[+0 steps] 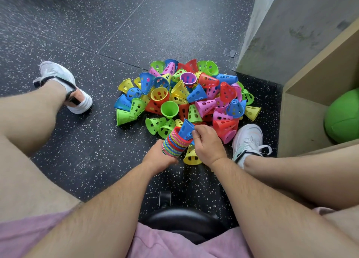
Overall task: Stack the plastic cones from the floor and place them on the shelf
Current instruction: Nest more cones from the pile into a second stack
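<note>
My left hand (158, 157) is wrapped around the base of the stack of nested plastic cones (175, 142), a banded column of red, blue, green, yellow and pink rims tilted away from me, and my right hand (206, 144) has its fingertips pinched on the blue perforated plastic cone (186, 129) that sits at the open top of that stack. I judge the risk is here: the blue cone looks canted rather than square to the column, so if I press it home at that angle it may jam or skid off the rim and fall back to the floor. My left grip is only around the low end, and a stack this long could bow or shed cones if I tilt it further. The pile of loose coloured plastic cones (186, 94) lies heaped on the floor just beyond my hands, many on their sides, and one nudge from my right shoe (247, 139) could roll some off toward the far edge. A yellow cone (191, 156) lies just under my right wrist. The floor (87, 34) is black speckled rubber in large tiles. A grey concrete pillar (281, 28) rises at the far right, and beside it stands the pale wooden shelf (297, 125) with a green ball (343, 116) in its low compartment. I sit on a black stool (184, 221).
</note>
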`<state>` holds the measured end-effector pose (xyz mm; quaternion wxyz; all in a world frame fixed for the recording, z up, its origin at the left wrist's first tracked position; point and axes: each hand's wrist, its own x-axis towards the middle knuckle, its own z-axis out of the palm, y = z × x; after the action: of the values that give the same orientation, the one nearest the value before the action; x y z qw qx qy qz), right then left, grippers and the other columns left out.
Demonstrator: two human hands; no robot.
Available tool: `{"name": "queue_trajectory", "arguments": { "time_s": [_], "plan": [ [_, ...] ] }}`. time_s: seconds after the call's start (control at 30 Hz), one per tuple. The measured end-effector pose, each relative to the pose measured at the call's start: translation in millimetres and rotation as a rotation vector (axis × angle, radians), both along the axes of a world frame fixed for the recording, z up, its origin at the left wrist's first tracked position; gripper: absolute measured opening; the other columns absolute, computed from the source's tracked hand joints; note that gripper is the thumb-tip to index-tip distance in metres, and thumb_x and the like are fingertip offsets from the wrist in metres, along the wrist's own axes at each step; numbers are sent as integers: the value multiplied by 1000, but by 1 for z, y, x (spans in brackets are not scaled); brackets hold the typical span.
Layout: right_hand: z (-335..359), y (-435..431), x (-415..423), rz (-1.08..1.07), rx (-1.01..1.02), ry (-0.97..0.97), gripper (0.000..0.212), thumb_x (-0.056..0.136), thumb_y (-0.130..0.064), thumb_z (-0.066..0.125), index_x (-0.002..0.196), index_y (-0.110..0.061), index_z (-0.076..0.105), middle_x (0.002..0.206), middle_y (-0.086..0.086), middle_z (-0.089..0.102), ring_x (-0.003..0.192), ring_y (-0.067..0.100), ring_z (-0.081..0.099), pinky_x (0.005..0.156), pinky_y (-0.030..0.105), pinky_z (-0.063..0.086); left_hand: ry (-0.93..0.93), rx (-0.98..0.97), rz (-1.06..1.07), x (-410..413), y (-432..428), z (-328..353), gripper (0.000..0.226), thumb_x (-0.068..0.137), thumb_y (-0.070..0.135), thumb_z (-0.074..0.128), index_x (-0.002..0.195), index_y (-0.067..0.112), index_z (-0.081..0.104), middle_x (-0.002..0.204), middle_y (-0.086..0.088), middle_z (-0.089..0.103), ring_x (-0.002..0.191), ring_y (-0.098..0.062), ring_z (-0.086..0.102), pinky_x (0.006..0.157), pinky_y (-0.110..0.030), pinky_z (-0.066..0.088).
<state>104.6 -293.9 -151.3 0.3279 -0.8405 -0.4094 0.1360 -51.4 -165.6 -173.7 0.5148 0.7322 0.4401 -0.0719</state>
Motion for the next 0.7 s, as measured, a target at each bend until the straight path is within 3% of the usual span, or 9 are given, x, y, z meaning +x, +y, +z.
{"name": "queue_trajectory", "arguments": {
  "time_s": [0.23,0.37,0.47,0.57,0.7],
  "plan": [
    [9,-3,-5,-4,-111,285,24,99,-41,47,117,-31,59,110,-6,61,106,9,55,87,29,43,61,33,-29,-3,1,-7,57,58,29,88,102,30,52,89,5,70,79,-13,68,71,-32,53],
    [-6,-18,0,-32,-225,216,18,89,-40,48,103,-36,60,105,-9,61,99,10,55,88,36,48,64,32,-27,-6,2,-10,59,57,30,90,103,30,53,91,4,70,82,-15,69,75,-36,56],
    [-14,-32,1,78,-353,178,17,85,-36,49,89,-33,64,110,-15,59,112,9,47,103,37,43,59,32,-29,-9,4,-12,57,56,31,88,101,30,53,90,2,70,79,-15,69,72,-37,57],
    [-15,-37,-3,147,-488,161,23,89,-32,51,97,-29,73,131,-13,53,130,9,37,112,35,33,63,30,-11,-12,6,-12,55,63,23,89,103,28,50,94,0,69,85,-17,69,74,-33,55],
    [-11,-34,-8,191,-504,132,30,90,-32,50,108,-29,73,139,-12,52,134,10,36,113,40,35,63,53,-22,-13,5,-8,42,70,15,86,93,24,52,84,2,66,69,-13,59,61,-26,45]
  ]
}}
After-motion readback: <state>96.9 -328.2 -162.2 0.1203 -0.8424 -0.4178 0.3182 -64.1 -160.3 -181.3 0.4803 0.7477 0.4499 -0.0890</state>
